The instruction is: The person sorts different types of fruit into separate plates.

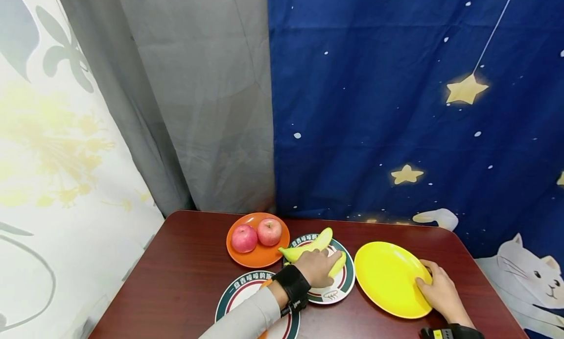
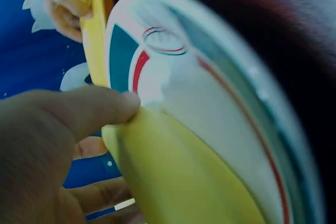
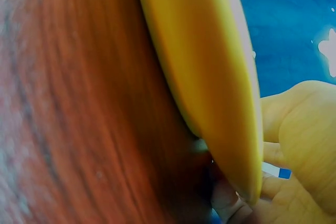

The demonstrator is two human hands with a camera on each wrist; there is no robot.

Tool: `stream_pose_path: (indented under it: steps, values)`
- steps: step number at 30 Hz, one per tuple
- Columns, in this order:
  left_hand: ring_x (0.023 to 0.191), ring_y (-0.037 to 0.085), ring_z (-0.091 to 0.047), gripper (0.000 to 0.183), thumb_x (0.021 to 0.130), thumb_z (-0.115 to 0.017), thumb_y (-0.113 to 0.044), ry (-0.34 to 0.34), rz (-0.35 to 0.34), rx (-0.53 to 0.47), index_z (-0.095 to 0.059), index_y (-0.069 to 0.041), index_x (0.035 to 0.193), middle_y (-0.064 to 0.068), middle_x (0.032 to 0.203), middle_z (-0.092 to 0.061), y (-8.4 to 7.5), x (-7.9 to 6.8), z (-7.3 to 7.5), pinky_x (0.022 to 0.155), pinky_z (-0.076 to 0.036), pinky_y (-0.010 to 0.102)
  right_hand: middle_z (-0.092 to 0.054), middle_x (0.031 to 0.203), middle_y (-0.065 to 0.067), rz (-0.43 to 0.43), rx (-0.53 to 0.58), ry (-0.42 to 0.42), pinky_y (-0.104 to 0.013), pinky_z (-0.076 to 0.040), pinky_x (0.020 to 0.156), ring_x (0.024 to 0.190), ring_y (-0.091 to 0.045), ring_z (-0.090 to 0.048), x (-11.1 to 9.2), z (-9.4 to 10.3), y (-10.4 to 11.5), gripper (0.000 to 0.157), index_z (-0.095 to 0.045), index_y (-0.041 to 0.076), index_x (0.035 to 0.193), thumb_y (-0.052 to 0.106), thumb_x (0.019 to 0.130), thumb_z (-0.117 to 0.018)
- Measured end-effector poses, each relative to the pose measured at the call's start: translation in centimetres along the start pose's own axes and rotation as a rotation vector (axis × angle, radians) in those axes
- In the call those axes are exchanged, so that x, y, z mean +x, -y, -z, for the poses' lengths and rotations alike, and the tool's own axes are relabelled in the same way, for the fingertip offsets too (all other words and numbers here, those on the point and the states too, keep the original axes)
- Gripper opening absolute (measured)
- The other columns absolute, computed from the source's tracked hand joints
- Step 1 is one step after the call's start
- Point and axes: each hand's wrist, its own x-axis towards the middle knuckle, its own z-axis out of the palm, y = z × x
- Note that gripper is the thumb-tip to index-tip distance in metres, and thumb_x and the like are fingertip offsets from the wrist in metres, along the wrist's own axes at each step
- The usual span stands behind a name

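My left hand (image 1: 316, 268) reaches over the middle plate (image 1: 348, 282), a white one with a green border, and grips a yellow banana (image 1: 338, 264). Another banana (image 1: 310, 246) lies on that plate just beyond the fingers; whether the two are joined cannot be told. In the left wrist view the thumb presses on the peel of the banana (image 2: 173, 171), and the fingers go round its far side. On the right, my right hand (image 1: 440, 290) holds the rim of a bare yellow plate (image 1: 387, 280), thumb on top. From the right wrist view, fingers reach under the plate's edge (image 3: 210, 77).
An orange plate (image 1: 260, 261) with two apples (image 1: 270, 231) stands at the back left. Nearer, a second green-bordered plate (image 1: 224, 300) carries something orange, mostly hidden under my left forearm. The brown table (image 1: 176, 280) ends at curtains behind.
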Motion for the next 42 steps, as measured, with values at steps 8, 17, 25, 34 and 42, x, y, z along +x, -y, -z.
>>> stream_pose_path:
  steps: [8, 17, 25, 34, 42]
  values:
    - [0.078, 0.010, -0.049, 0.068, 0.071, -0.079, -0.037, 0.018, -0.031, -0.099, -0.039, -0.026, 0.125, -0.007, 0.097, -0.052, 0.5, 0.1, -0.4, 0.061, -0.040, 0.026, -0.038, 0.124, -0.037, 0.004, 0.000, 0.003, -0.060, -0.035, 0.090, 0.107, -0.047, -0.043, -0.1, 0.2, 0.2, 0.061, -0.030, -0.012, 0.134, 0.019, 0.090, -0.059]
    - [0.064, 0.006, -0.045, 0.046, 0.072, -0.064, -0.044, -0.273, -0.169, -0.182, -0.046, -0.017, 0.104, -0.008, 0.071, -0.046, -0.4, 1.9, 4.4, 0.052, -0.035, 0.017, -0.039, 0.126, -0.036, -0.009, 0.031, 0.041, -0.059, -0.036, 0.091, 0.108, -0.046, -0.044, 0.0, 0.5, 0.3, 0.063, -0.030, -0.012, 0.135, 0.022, 0.092, -0.059]
    - [0.045, 0.006, -0.043, 0.047, 0.081, -0.060, -0.055, -0.267, -0.207, -0.014, -0.038, -0.027, 0.111, -0.014, 0.061, -0.044, -6.1, 6.3, 7.9, 0.042, -0.031, 0.023, -0.044, 0.125, -0.035, -0.039, 0.071, 0.071, -0.053, -0.043, 0.086, 0.103, -0.042, -0.052, 0.0, 1.0, 0.2, 0.061, -0.031, -0.010, 0.135, 0.027, 0.094, -0.057]
    - [0.053, 0.001, -0.045, 0.049, 0.082, -0.060, -0.062, -0.081, -0.275, 0.163, -0.043, -0.034, 0.118, -0.018, 0.066, -0.046, -11.7, 10.1, 3.0, 0.049, -0.034, 0.021, -0.044, 0.128, -0.035, -0.071, 0.203, 0.127, -0.041, -0.047, 0.081, 0.104, -0.036, -0.053, -0.4, 1.7, -1.4, 0.050, -0.031, -0.010, 0.137, 0.013, 0.095, -0.046]
    - [0.068, -0.001, -0.053, 0.039, 0.083, -0.061, -0.060, 0.039, -0.266, 0.151, -0.047, -0.036, 0.110, -0.021, 0.084, -0.054, -13.1, 10.1, -1.3, 0.061, -0.042, 0.021, -0.038, 0.136, -0.032, -0.121, 0.333, 0.177, -0.038, -0.047, 0.085, 0.115, -0.038, -0.048, -0.7, 2.0, -1.6, 0.049, -0.029, -0.004, 0.142, 0.013, 0.098, -0.045]
